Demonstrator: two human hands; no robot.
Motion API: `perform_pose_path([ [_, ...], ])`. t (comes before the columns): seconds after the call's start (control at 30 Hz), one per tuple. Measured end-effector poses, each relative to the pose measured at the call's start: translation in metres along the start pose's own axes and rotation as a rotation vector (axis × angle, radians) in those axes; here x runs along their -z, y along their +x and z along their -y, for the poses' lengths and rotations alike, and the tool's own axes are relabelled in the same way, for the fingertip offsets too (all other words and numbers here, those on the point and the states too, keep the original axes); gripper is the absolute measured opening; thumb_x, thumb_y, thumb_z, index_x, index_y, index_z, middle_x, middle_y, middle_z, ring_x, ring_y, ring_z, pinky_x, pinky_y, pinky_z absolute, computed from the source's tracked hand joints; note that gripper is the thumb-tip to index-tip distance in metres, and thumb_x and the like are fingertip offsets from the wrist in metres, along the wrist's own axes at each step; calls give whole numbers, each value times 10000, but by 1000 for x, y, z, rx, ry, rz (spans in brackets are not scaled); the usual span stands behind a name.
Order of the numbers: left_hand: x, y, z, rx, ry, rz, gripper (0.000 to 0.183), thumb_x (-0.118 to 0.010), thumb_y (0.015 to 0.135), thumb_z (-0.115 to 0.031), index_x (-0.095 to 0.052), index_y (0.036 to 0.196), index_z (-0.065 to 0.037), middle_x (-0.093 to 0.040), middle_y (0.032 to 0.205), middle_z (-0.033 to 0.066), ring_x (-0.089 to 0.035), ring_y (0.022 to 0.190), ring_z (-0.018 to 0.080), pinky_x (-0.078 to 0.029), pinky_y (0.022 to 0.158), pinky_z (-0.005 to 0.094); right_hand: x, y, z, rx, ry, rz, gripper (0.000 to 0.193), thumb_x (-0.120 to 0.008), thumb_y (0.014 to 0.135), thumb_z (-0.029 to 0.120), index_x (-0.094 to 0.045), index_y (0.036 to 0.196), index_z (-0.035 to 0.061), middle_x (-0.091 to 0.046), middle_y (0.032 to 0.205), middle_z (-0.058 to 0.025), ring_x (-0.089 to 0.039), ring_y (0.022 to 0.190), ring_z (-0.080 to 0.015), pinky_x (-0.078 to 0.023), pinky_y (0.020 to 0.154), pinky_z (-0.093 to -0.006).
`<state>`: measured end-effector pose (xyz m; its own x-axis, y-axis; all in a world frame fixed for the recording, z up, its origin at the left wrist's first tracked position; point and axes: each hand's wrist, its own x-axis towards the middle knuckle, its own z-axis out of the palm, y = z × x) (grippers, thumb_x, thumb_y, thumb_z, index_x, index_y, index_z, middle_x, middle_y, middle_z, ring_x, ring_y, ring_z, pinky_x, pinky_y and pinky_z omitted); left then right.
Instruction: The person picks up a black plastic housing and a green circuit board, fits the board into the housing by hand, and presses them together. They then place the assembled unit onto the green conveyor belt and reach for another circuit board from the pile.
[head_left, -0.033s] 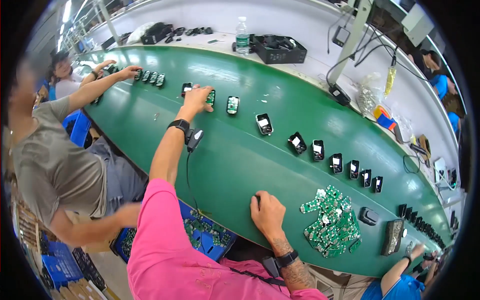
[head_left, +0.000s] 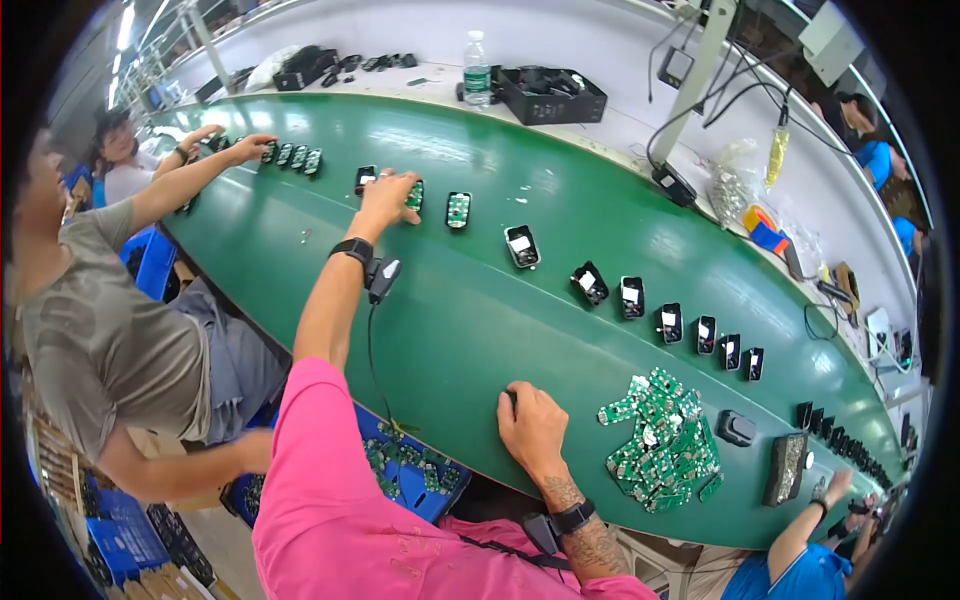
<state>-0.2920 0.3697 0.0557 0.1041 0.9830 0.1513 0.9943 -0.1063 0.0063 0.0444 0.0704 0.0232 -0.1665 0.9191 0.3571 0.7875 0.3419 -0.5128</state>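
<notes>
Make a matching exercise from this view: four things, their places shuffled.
1. Person's left hand
2. Heap of bare green circuit boards
3. Green-labelled clear plastic bottle
4. Blue plastic bin of green boards

A. Below the near edge of the green bench
B. On the white shelf, beside the black open-topped box
C. Stretched forward, at a small green circuit board
D. On the bench, right of the right hand

1-C; 2-D; 3-B; 4-A

Between the left forearm (head_left: 325,315) and right hand (head_left: 533,428), open bench (head_left: 440,330) offers passage from the near edge. Rightward, piled circuit boards (head_left: 662,440) obstruct; beyond, a slanting row of casings (head_left: 632,298) leaves a lane along the far edge.
</notes>
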Motion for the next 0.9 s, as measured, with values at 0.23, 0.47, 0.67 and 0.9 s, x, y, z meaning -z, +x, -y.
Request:
perform_pose_path([
  [0.23,26,-19,-75,-200,-64,-169,995,-850,652,-522,-453,1446,-73,-485,1469,170,-435,1357,406,-404,1080,500,4,0,1,-74,12,13,154,-690,869,204,-639,944,79,-674,774,-103,-667,725,-302,-521,624,-424],
  [0.47,-5,-43,-189,-221,-403,-99,792,-824,724,-372,-513,1350,-1,-596,1273,222,-578,1164,397,-478,971,478,-2,0,-5,-10,122,-33,144,-674,869,179,-635,952,67,-663,803,-116,-661,761,-306,-527,660,-435],
  [0.67,22,-152,-224,-535,-746,-105,772,-803,707,-294,-516,1364,-9,-600,1258,223,-540,1197,407,-420,1040,452,89,-28,-49,23,-49,-10,252,-613,788,10,-678,1031,32,-620,965,-176,-598,949,-358,-509,841,-444],
  [0.9,32,-284,-264,-526,-561,67,882,-863,669,-328,-487,1448,-157,-478,1443,100,-418,1351,326,-302,1117,487,139,-7,-105,70,-302,271,393,-638,679,-35,-690,1056,60,-538,1219,-159,-487,1155,-361,-454,916,-478],
])
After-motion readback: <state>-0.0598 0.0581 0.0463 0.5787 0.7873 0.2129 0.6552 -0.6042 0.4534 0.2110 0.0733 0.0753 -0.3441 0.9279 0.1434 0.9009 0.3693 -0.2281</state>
